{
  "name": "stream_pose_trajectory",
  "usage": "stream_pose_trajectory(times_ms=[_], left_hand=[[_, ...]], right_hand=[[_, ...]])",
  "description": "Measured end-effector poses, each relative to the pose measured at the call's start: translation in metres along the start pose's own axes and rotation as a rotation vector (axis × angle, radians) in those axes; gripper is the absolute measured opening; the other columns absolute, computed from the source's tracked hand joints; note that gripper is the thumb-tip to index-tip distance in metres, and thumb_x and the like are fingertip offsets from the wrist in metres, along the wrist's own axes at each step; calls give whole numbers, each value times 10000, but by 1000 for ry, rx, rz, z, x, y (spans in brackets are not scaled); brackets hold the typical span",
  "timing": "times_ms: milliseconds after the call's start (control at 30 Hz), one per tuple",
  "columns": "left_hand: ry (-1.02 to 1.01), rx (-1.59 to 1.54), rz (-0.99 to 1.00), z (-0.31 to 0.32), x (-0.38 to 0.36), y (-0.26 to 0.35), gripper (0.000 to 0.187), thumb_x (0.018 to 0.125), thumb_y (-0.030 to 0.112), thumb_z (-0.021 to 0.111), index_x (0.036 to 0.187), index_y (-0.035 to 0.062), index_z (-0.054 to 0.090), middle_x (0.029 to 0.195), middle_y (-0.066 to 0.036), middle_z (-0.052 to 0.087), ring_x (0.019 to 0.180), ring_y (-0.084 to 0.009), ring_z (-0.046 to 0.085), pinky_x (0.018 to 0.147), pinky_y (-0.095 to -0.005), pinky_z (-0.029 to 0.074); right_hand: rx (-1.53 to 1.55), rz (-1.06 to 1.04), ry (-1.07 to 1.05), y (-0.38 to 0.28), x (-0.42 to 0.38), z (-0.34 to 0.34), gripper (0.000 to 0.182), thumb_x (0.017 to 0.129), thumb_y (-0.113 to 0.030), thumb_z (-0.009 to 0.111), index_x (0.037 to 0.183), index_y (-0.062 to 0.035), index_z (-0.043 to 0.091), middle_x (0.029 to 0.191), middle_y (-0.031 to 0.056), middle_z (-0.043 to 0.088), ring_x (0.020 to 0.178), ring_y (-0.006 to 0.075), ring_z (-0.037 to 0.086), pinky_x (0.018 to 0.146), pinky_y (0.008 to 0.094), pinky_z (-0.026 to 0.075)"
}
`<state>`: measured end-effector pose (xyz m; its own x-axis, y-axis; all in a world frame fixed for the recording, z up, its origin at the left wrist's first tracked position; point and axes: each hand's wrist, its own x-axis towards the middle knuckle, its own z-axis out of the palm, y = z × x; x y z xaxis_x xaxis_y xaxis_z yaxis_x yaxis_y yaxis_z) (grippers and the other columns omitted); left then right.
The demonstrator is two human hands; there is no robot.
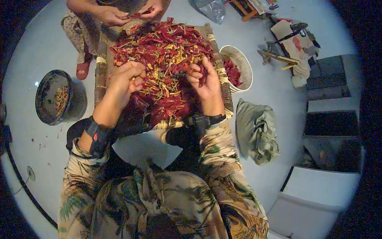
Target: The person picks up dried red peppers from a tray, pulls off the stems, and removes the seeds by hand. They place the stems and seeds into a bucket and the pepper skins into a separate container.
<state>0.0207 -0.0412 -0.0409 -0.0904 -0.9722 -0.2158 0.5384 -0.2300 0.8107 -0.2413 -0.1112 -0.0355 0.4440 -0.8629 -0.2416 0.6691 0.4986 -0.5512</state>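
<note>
A heap of dried red chilies (171,38), mixed with stems and yellowish seeds, covers a low woven stool with a wooden frame (226,93). Over its left side my left hand (129,79) is closed, fingertips pressed together; whatever it may hold is too small to make out. My right hand (207,81), above the heap's right side, has its fingers curled around a dark red dried chili (203,75). Both hands are at about the same height, apart from each other.
Across the stool, another person's hands (115,16) hold red chili pieces. A white bucket (247,63) with red chilies stands right, near a greenish sack (256,131). A black tub (77,97) holding seeds and bits sits left. Tools and boxes line the right side.
</note>
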Motion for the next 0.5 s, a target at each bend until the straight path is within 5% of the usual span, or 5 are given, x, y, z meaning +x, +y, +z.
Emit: stream_pose_trajectory(times_ms=[167, 267, 333, 433, 500], left_hand=[[0, -39, -23, 2, -4, 4, 102, 831, 103, 520, 915, 51, 547, 753, -19, 548, 545, -58, 427, 481, -205, 359], [-22, -5, -14, 1, -3, 0, 102, 832, 98, 519, 920, 50, 542, 747, -26, 544, 543, -60, 423, 475, -203, 344], [-27, 12, -24, 5, -4, 1, 100, 832, 95, 519, 919, 50, 540, 745, -27, 543, 543, -61, 422, 476, -203, 341], [-4, 17, -31, 9, -7, 4, 93, 832, 93, 521, 914, 51, 537, 741, -26, 542, 544, -62, 421, 481, -204, 343], [8, 9, -46, 13, -7, 4, 88, 832, 96, 524, 907, 52, 536, 740, -25, 542, 546, -62, 423, 487, -205, 346]], right_hand=[[39, -253, 133, -66, 4, -27, 324, 902, -351, 537, 996, -41, 538, 791, 32, 526, 613, 98, 465, 517, 233, 403], [297, -618, 212, -115, -1, -72, 315, 931, -295, 484, 1078, -20, 521, 1009, 126, 592, 947, 274, 567, 778, 349, 537], [-34, -708, 269, -120, -6, -157, 392, 931, -298, 484, 1142, 31, 470, 1135, 188, 530, 1069, 295, 526, 903, 376, 476], [-288, -775, 393, -108, -17, -145, 400, 938, -211, 464, 1228, 58, 405, 1243, 220, 452, 1131, 341, 492, 956, 436, 452], [147, -641, 618, -113, -8, -143, 405, 938, -180, 461, 1269, 41, 384, 1277, 217, 424, 1134, 354, 487, 943, 464, 456]])
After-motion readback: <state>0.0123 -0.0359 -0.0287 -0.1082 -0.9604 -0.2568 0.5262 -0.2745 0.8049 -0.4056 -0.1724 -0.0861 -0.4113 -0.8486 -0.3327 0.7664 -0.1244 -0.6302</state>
